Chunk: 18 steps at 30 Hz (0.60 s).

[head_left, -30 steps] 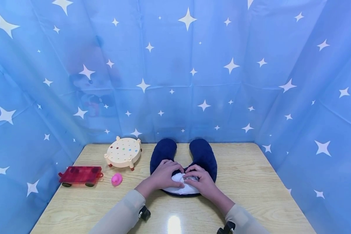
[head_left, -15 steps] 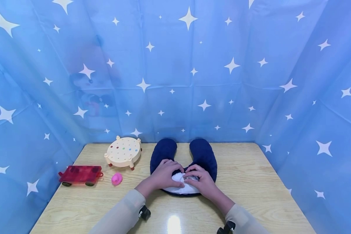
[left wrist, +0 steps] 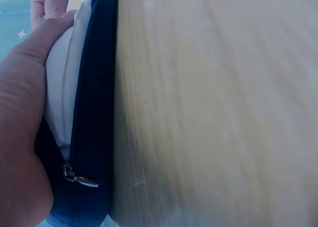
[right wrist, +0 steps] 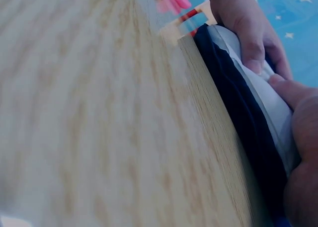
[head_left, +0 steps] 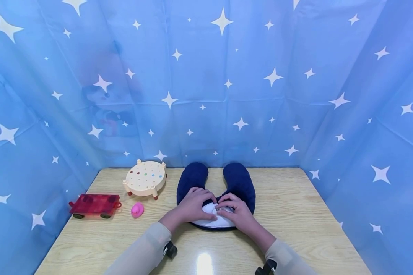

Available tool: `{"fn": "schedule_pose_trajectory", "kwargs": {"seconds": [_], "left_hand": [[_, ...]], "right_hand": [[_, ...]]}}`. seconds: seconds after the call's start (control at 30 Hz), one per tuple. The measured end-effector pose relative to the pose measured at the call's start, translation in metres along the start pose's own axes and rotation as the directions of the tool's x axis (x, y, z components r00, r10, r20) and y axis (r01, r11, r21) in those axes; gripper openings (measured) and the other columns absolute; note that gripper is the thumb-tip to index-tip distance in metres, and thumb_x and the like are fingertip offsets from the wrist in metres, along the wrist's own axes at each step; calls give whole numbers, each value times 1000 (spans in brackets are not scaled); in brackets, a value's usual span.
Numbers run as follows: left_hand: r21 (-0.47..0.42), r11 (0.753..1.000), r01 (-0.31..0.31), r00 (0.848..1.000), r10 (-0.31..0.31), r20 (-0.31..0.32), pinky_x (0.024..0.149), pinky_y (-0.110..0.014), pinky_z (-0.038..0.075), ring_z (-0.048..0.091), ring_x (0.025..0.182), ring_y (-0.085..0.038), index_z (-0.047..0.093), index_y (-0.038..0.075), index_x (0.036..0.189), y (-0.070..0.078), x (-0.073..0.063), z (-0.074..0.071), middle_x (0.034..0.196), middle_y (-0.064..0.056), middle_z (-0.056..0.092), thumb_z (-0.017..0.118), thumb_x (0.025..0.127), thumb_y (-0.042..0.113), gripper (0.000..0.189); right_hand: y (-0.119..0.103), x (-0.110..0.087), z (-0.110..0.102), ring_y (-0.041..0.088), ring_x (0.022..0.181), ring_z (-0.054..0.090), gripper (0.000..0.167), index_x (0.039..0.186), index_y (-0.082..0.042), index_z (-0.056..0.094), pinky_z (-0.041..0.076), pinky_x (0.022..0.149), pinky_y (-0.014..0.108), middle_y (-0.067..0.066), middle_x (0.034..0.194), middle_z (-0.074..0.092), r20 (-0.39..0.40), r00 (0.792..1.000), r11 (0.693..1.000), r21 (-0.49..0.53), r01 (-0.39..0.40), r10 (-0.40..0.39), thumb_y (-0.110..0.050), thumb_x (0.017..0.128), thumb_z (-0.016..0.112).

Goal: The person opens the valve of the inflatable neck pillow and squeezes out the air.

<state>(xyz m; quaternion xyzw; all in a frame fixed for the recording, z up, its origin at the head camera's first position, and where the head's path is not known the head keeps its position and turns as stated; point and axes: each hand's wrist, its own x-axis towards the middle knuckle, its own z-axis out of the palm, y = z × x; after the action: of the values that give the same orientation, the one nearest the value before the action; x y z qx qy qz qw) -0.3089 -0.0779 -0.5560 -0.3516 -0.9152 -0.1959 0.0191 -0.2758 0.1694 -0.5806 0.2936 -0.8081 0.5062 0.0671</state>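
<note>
A navy U-shaped neck pillow (head_left: 239, 183) lies on the table with its two ends toward the back curtain. Its cover is unzipped along the near curve, baring the white inner cushion (head_left: 221, 224). My left hand (head_left: 192, 206) grips the pillow from the left, thumb on the white part and fingers bent over toward the cover's inner edge. From the right, my right hand (head_left: 239, 214) holds the same opening, its fingertips close to the left ones. In the left wrist view a metal zipper pull (left wrist: 82, 180) hangs at the end of the opening. The palms are hidden.
On the left of the wooden table (head_left: 296, 221) stand a translucent red toy wagon (head_left: 95, 205), a small pink toy duck (head_left: 137, 210) and a cream round pegged toy (head_left: 145, 178) on short legs. A blue star-patterned curtain (head_left: 199, 68) encloses the back and sides.
</note>
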Motion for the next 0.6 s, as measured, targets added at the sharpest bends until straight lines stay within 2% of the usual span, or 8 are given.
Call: {"fn": "schedule_pose_trajectory", "kwargs": {"seconds": [0.6], "left_hand": [[-6,1000,-5,1000,5,-1,123,-49,33,60,127,-14,72,33,120,-1,0,1,129,14,71,87,86,67,51]], "right_hand": [[1,0,-1,24,118,66,13,110,-20,88,51,102,26,2,122,72,0,1000,1000,12,-29,29,-14,99,84]]}}
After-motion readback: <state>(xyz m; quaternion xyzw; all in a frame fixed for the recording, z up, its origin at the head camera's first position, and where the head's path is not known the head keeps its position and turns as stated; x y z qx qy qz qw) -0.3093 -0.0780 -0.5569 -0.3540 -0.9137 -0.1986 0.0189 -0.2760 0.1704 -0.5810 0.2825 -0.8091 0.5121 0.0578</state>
